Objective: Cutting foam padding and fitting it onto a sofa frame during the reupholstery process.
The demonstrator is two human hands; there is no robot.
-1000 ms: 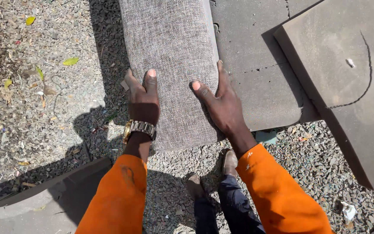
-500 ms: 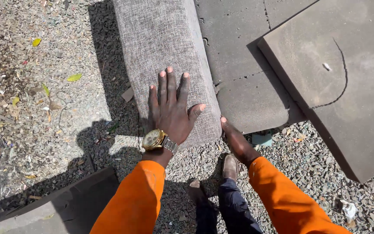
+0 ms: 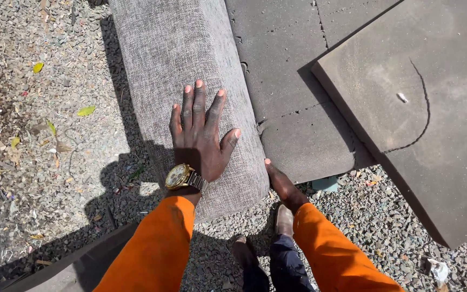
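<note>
Your right hand [image 3: 283, 184] is mostly out of sight: it sits tucked against the lower right edge of the grey fabric cushion [image 3: 190, 81], only the back of it and the thumb showing, so you cannot tell whether the fingers are curled under the cushion or merely pressed to its side. Your left hand [image 3: 200, 135] is plain to read: flat on top of the cushion near its lower end, palm down, fingers spread apart, gripping nothing. The cushion itself lies lengthwise on the gravel [image 3: 44, 162], its far end cut off by the top of the view. To its right lie dark grey foam slabs, and the count is hard: one lower slab [image 3: 298, 108] shows crack lines that may be joins between separate pieces, and one larger slab [image 3: 422, 108] lies over its right part and runs out of frame on the right. A small blue-green scrap [image 3: 326, 184] peeks out from under the lower slab's edge, too hidden to identify. In the bottom left corner a dark flat piece [image 3: 66, 265] is cut off and sits in shadow. Counted: two hands, two orange sleeves [image 3: 152, 249], one gold wristwatch [image 3: 182, 176] on your left wrist, two shoes [image 3: 283, 221] below the cushion, both in shade, and a few yellow leaves [image 3: 86, 111] scattered over the gravel on the left
</note>
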